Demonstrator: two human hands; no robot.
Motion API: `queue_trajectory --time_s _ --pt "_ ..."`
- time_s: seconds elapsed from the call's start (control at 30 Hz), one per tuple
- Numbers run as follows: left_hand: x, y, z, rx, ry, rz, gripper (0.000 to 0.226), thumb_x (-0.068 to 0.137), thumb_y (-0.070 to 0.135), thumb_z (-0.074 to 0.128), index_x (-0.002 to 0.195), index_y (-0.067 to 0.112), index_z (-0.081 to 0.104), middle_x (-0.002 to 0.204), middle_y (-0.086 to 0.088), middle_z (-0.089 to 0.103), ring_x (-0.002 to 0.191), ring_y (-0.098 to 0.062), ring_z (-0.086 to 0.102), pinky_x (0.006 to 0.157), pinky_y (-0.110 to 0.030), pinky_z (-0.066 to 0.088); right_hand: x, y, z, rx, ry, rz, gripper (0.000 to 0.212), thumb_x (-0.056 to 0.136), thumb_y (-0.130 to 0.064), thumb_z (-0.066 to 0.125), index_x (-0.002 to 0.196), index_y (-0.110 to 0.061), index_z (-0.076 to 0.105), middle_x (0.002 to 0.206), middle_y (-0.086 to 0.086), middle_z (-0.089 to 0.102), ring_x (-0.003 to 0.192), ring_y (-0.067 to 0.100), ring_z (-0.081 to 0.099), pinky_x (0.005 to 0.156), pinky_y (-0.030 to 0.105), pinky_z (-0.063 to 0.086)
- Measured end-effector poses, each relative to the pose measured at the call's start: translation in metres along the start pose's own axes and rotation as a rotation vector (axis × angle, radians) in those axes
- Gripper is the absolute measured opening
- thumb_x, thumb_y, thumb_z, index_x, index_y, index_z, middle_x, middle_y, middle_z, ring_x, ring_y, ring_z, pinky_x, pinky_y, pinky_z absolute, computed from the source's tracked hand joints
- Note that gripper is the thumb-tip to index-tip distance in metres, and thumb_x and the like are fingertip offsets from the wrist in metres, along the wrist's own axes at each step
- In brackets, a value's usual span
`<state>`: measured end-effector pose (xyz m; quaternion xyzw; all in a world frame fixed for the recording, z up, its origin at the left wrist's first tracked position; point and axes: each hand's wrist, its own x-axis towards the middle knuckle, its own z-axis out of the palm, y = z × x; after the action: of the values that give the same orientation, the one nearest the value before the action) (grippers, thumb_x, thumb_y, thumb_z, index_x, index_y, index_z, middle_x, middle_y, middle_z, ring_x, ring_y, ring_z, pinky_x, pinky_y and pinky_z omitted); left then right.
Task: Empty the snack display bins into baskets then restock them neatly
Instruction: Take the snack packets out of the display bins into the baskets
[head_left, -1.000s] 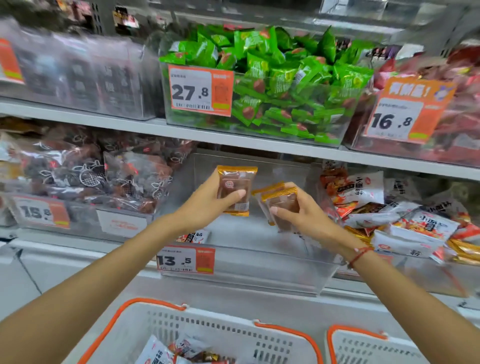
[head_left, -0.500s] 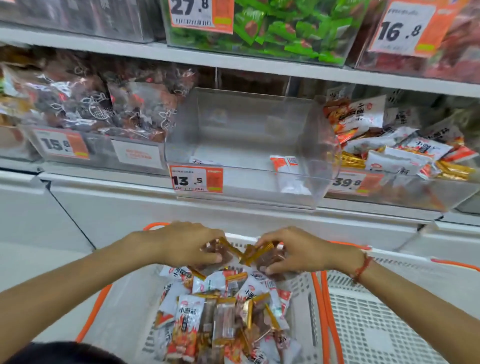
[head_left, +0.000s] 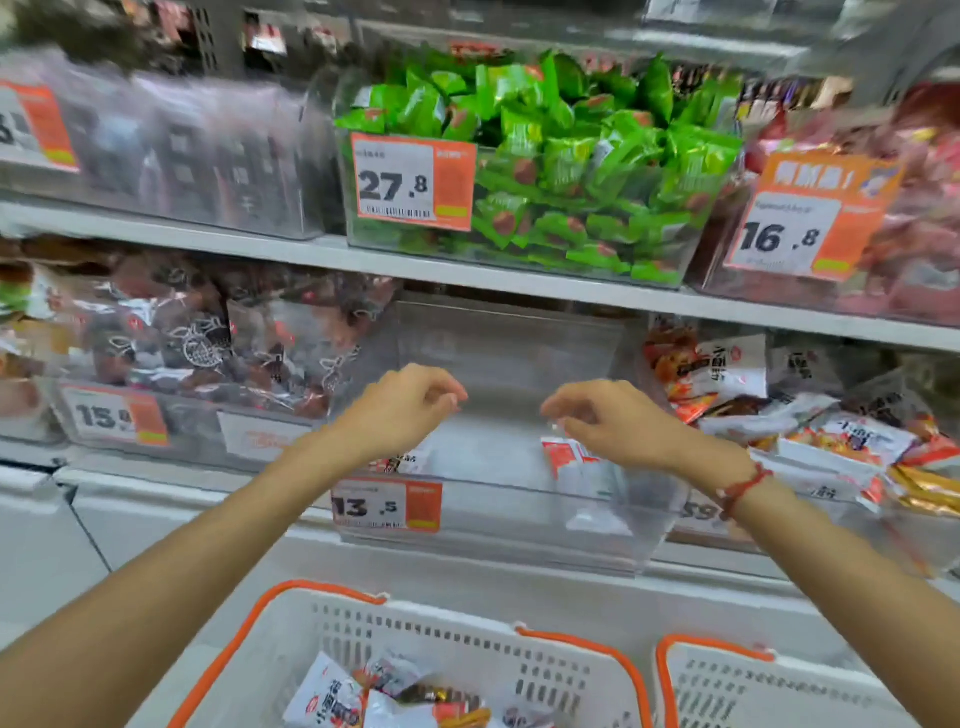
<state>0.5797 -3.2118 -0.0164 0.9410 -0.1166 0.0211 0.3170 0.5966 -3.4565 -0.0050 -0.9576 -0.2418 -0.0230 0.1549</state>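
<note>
Nearest: white basket (head_left: 415, 639) with orange rim, snack packets (head_left: 363, 701) heaped inside, set right below the shelf edge so drops are short. Second basket (head_left: 753, 691) just right of it, contents not visible. Above: left hand (head_left: 400, 410) and right hand (head_left: 608, 421) over the clear bin (head_left: 519, 519), fingers loosely curled, holding nothing, apparently reaching for leftovers. Two packets (head_left: 566, 457) lie near the bin's front wall. Behind: green-packet bin (head_left: 519, 249) on the upper shelf.

head view, facing shelf (head_left: 467, 283), close
</note>
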Motion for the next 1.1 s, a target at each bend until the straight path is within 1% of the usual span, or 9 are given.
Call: queue_trajectory --time_s 0.07,0.17,0.23,0.3,0.37,0.53,0.67,0.83,1.1 --pt "0.020 -0.005 0.010 0.386 -0.292 -0.184 0.031 0.101 0.015 0.041 0.126 0.006 0.056 0.128 -0.013 0.060 0.110 -0.029 0.058 0.094 -0.035 0.045 0.028 0.017 0.010 -0.132 -0.224 0.142 0.032 0.095 -0.017 0.052 0.126 -0.012 0.060 0.131 0.006 0.060 0.116 0.021 0.057 0.098 0.028 0.042" --pt "0.032 -0.007 0.026 0.680 -0.662 -0.334 0.026 0.099 0.015 0.037 0.114 0.007 0.057 0.103 -0.012 0.058 0.083 -0.025 0.052 0.076 -0.032 0.040 0.047 0.032 0.046 -0.288 -0.590 0.271 0.014 0.097 -0.018 0.045 0.087 -0.016 0.056 0.100 0.011 0.058 0.081 0.019 0.052 0.066 0.021 0.042" --pt "0.049 -0.016 0.036 0.711 -0.750 -0.361 0.020 0.098 0.019 0.040 0.106 0.009 0.055 0.095 -0.009 0.053 0.079 -0.024 0.048 0.071 -0.030 0.040 0.052 0.037 0.060 -0.309 -0.682 0.272 0.010 0.094 -0.011 0.047 0.096 -0.017 0.054 0.099 0.007 0.057 0.082 0.019 0.056 0.068 0.023 0.044" --pt "0.070 -0.032 0.047 0.607 -0.702 -0.298 0.030 0.092 0.012 0.049 0.120 0.006 0.057 0.095 -0.010 0.057 0.077 -0.029 0.054 0.067 -0.031 0.043 0.061 0.042 0.067 -0.224 -0.627 0.165 0.053 0.094 -0.007 0.049 0.145 -0.009 0.035 0.141 0.009 0.044 0.130 0.027 0.044 0.101 0.026 0.034" --pt "0.087 -0.041 0.051 0.447 -0.552 -0.210 0.054 0.092 0.009 0.053 0.144 0.018 0.043 0.127 -0.009 0.056 0.103 -0.032 0.060 0.079 -0.030 0.047 0.070 0.042 0.069 -0.127 -0.569 0.075 0.068 0.094 -0.007 0.051 0.153 -0.021 0.019 0.156 0.004 0.026 0.145 0.021 0.022 0.110 0.020 0.017" --pt "0.110 -0.060 0.057 0.408 -0.411 -0.170 0.078 0.092 0.044 0.062 0.154 0.019 0.021 0.156 -0.005 0.032 0.139 -0.027 0.037 0.112 -0.036 0.033 0.090 0.065 0.091 -0.015 -0.352 0.210 0.080 0.079 -0.015 0.071 0.148 -0.027 0.033 0.143 0.005 0.047 0.131 0.027 0.045 0.106 0.037 0.039" --pt "0.115 -0.075 0.073 0.421 -0.444 -0.146 0.065 0.088 0.052 0.063 0.142 0.021 0.045 0.138 -0.001 0.054 0.119 -0.024 0.055 0.097 -0.031 0.045 0.091 0.067 0.095 -0.037 -0.260 0.189 0.076 0.078 -0.031 0.075 0.144 -0.032 0.037 0.144 0.002 0.048 0.129 0.026 0.045 0.106 0.036 0.038" --pt "0.105 -0.064 0.067 0.380 -0.361 -0.109 0.059 0.090 0.045 0.064 0.138 0.018 0.046 0.138 -0.003 0.054 0.120 -0.027 0.053 0.091 -0.032 0.043 0.079 0.062 0.080 0.004 -0.144 0.157 0.056 0.085 -0.009 0.057 0.134 -0.035 0.052 0.135 -0.006 0.057 0.124 0.024 0.053 0.100 0.036 0.044" --pt "0.022 -0.007 0.007 0.365 0.160 0.219 0.037 0.093 0.048 0.057 0.121 0.023 0.055 0.115 0.002 0.051 0.110 -0.024 0.047 0.085 -0.044 0.045 -0.005 0.010 0.006 0.375 0.219 -0.088 0.052 0.083 -0.014 0.058 0.130 -0.037 0.053 0.122 -0.012 0.064 0.105 0.009 0.064 0.089 0.043 0.052"
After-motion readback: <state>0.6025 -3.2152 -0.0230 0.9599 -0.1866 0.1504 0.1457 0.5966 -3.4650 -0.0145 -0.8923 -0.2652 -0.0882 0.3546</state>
